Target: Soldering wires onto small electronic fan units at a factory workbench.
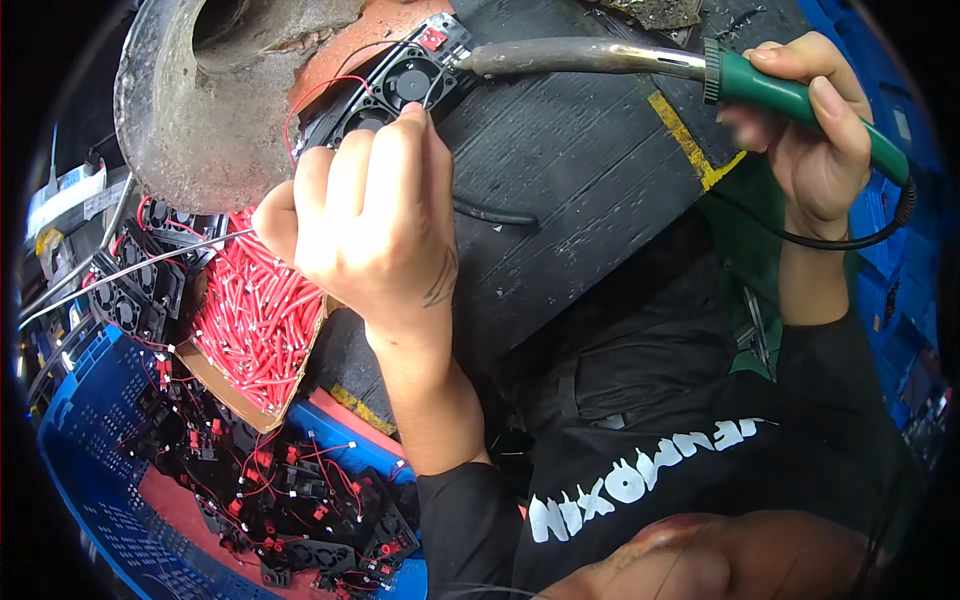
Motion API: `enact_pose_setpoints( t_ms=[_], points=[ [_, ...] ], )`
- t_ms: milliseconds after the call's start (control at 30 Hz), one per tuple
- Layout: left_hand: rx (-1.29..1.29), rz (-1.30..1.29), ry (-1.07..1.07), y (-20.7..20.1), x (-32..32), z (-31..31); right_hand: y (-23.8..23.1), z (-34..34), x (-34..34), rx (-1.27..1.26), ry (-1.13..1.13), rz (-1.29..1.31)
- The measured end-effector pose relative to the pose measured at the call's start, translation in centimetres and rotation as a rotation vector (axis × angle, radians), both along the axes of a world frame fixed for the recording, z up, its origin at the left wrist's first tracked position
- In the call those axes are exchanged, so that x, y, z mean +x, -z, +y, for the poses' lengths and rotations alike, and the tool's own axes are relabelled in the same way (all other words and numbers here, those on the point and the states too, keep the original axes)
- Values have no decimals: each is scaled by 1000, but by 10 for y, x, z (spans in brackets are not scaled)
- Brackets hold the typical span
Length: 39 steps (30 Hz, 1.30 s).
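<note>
Gripping a soldering iron in the right hand, fingers wrapped tight around its green handle.

Lying almost level, long axis running right to left, tip aiming at a small red board beside a black twin fan unit on the dark wooden bench. Curling the left hand closed over the fans, perhaps pinching a thin wire. Sitting lower left: cardboard box heaped with red wire pieces, blue crate holding black wired parts.

The soldering iron has a dull, scorched metal barrel and a smooth green plastic grip. The fan unit is matt black plastic (with glossy red wire insulation) on a rough, dark wooden bench.
</note>
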<state>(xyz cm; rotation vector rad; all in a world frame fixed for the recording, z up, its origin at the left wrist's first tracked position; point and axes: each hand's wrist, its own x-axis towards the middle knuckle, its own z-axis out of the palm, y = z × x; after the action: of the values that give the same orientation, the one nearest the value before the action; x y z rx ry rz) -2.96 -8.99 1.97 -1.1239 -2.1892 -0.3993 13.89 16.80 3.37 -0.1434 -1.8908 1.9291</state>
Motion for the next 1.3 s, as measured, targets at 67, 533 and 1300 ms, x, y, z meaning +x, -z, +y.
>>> enact_pose_setpoints(
  t_ms=[67,533,1300],
  points=[
    [-4,2,-7,0,0,0,-2,0,-1,10,-2,2],
    [6,61,-17,0,-1,-1,-12,-8,-6,134,66,-67],
    [49,60,8,5,-1,4,-47,-44,-36,90,358,-146]
  ],
)
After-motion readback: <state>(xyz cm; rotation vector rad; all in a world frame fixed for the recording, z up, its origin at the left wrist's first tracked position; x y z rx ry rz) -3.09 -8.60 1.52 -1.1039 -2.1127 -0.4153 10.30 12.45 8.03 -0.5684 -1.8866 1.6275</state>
